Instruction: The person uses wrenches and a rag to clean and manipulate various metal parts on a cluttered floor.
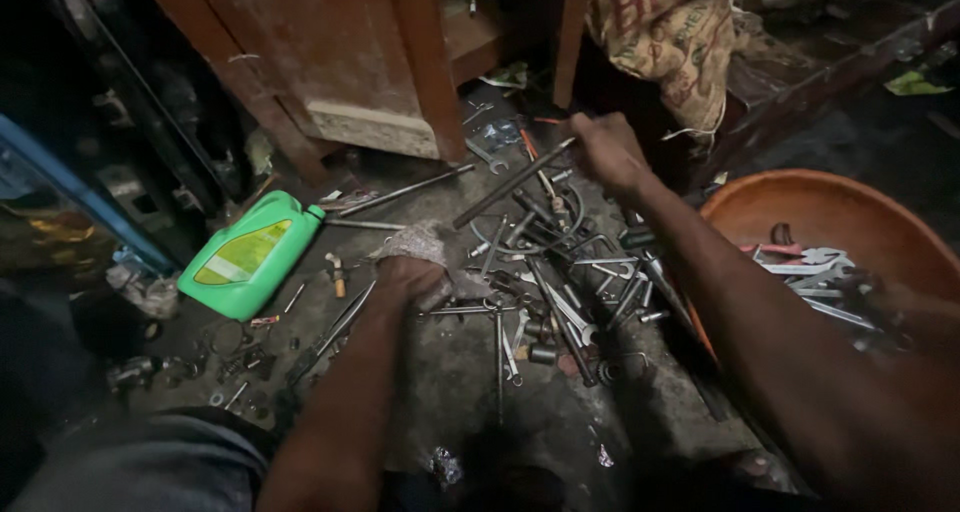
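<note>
Right hand [605,152] grips one end of a long grey metal rod [512,184], held slanting above the grey concrete floor [450,372]. Left hand [412,272] closes on a crumpled pale rag [415,240], low over the floor. Between and below them lies a heap of steel wrenches and sockets [560,302]. A green plastic oil jug [250,257] lies further left; an orange plastic basin [830,212] holding tools sits right.

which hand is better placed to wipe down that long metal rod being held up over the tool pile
Left, probably. The left hand already clutches a crumpled grey rag just below the long metal rod, while the right hand is occupied gripping the rod's upper end.
</note>
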